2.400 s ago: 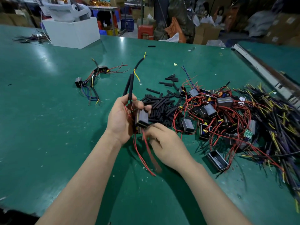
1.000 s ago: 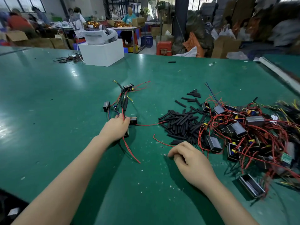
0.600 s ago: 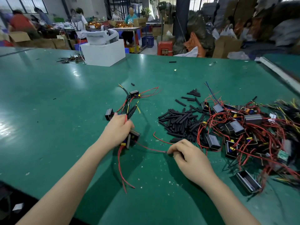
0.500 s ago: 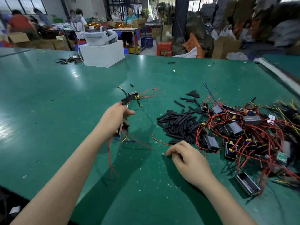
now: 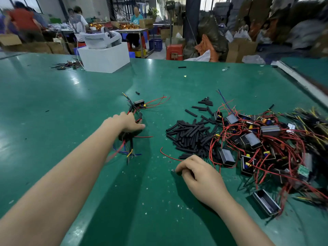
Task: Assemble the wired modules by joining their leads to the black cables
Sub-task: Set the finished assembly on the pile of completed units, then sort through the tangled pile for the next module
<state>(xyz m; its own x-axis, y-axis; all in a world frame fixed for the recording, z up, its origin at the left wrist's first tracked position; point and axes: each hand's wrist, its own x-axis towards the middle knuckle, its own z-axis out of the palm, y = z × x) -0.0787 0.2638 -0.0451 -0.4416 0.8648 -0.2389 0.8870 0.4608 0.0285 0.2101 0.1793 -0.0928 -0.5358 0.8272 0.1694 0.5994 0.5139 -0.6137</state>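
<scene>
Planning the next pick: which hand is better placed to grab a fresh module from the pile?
Right. The right hand rests on the table beside the module pile, apparently holding nothing. The left hand is farther away, gripping the finished wire bundle.

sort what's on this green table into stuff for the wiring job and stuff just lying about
For the job:
- bundle of wired modules gripped by the left hand
- pile of modules with red leads
- heap of black sleeve pieces
- black cables with yellow ends
- right hand, fingers curled on the table

Lying about:
- white foam box
- wire scraps beside it
</scene>
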